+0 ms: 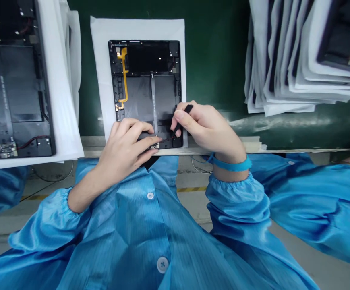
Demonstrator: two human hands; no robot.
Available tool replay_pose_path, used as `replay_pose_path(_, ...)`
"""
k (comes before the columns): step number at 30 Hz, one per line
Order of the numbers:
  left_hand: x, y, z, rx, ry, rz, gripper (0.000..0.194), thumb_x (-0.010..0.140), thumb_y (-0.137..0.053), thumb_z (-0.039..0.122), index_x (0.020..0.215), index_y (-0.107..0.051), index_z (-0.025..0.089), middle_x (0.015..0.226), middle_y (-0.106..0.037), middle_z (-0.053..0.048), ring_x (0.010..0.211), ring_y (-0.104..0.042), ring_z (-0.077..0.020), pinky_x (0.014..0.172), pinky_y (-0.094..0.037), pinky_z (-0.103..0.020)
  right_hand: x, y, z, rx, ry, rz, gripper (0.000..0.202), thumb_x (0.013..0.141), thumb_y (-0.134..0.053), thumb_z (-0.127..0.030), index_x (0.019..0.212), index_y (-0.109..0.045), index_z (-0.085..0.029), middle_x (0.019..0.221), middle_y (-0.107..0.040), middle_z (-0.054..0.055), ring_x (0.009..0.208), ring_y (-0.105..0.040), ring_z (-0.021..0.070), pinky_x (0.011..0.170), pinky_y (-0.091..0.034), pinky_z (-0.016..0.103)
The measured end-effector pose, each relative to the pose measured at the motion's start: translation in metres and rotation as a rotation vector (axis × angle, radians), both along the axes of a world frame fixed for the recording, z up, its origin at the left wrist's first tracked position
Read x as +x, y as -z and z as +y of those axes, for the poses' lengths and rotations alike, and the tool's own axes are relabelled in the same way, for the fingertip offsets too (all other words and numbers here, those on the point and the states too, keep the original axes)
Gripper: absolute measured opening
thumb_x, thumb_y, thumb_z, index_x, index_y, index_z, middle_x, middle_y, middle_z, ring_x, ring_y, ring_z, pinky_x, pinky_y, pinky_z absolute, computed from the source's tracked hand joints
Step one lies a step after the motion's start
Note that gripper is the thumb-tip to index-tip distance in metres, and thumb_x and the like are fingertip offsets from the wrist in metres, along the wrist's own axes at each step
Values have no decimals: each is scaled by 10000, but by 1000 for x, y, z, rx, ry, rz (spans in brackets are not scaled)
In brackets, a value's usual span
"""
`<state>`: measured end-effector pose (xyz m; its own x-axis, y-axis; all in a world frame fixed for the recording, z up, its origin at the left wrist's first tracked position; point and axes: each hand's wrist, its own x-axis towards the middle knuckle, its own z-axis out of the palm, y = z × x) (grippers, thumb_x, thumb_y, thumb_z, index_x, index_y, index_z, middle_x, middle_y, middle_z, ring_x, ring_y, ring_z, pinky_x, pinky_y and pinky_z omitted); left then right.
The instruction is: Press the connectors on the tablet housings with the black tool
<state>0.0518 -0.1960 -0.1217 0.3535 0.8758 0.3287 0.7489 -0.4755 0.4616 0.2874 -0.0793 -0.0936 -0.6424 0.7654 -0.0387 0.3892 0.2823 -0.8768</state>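
An opened black tablet-like device (138, 94) lies on a white foam sheet (100, 80) at the table's front edge. A yellow flex cable (124, 76) runs down its left side. My left hand (129, 143) rests over the lower left of the device, fingers apart, with fingertips around a small circuit board (156, 145). My right hand (200, 125) grips a slim black tool (188, 109), its lower end at the thin dark wires near the device's lower right corner. A blue band circles my right wrist.
Another opened device (23, 84) lies on stacked white sheets at the left. At the right stands a pile of foam sheets (283, 88) with a further device (344, 40) on top. A blue sleeve (322, 201) of another person is at the right.
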Motion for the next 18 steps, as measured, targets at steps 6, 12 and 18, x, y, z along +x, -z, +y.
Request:
replay_pose_path(6,0,0,0,31,17,22,178,1149,-708,307,1234,-852,246,1306,-789,-115,1196,-634,-326,932,-485,-477,0,0,3,36,-29,-21,715,1109,-449,-849,828,-710,-247,657,-685,-23,694,-609,175,921,-508,383)
replay_pose_path(12,0,5,-1,227,56,144,187,1163,-672,229,1281,-817,226,1286,-810,-126,1178,-673,-297,947,-538,-443,2,3,-3,43,78,34,672,1110,-478,-830,857,-703,-250,722,-686,-18,691,-655,155,779,-544,334)
replay_pose_path(18,-4,1,-4,313,121,257,233,1103,-740,139,1332,-779,159,1334,-816,-157,1175,-711,-315,922,-570,-436,13,16,-30,147,358,141,567,1158,-509,-718,900,-700,-250,838,-710,-22,718,-705,119,757,-562,307)
